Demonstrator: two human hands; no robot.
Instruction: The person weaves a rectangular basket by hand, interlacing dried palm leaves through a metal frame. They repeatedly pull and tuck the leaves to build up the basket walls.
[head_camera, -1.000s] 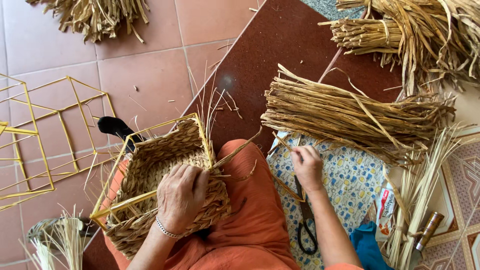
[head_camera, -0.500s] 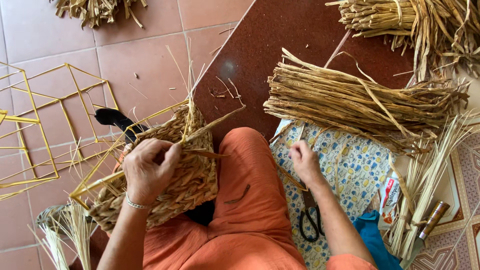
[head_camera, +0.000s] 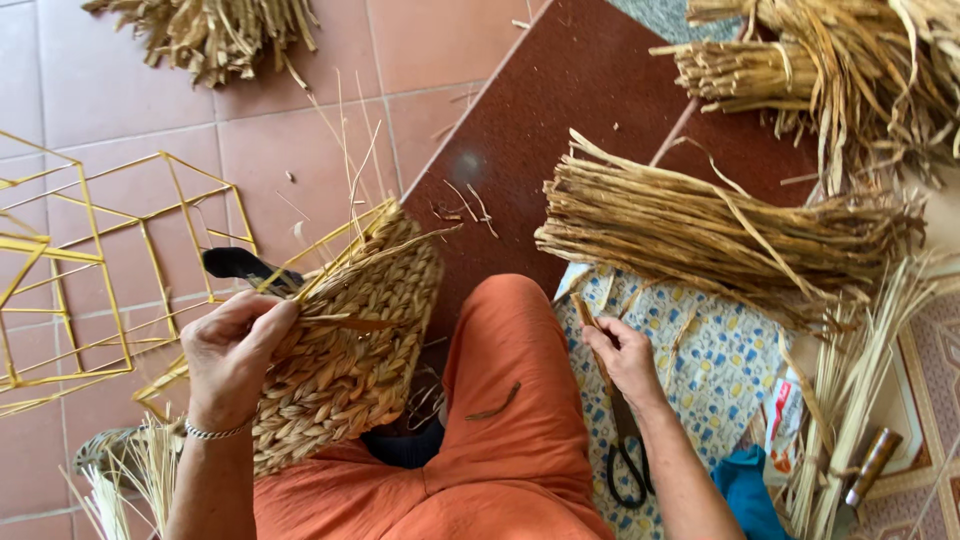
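Note:
My left hand (head_camera: 232, 352) grips the rim of a half-woven straw basket (head_camera: 350, 340) built on a yellow wire frame, tipped on its side against my orange-clad leg (head_camera: 505, 400). Loose straw ends stick up from its top. My right hand (head_camera: 625, 355) rests on a patterned blue and yellow cloth (head_camera: 710, 365), fingers closed on a flat dried straw strip (head_camera: 590, 325). Black-handled scissors (head_camera: 628, 455) lie on the cloth just under my right wrist.
A big bundle of dried straw (head_camera: 700, 235) lies beyond the cloth, more bundles at the top right (head_camera: 830, 70) and top left (head_camera: 215, 35). Empty yellow wire frames (head_camera: 100, 270) stand on the tiled floor at left. Pale stalks (head_camera: 850, 400) lie at right.
My left hand has swung the basket from my lap out to the left and tipped it onto its side. My right hand stayed on the cloth, holding the strip.

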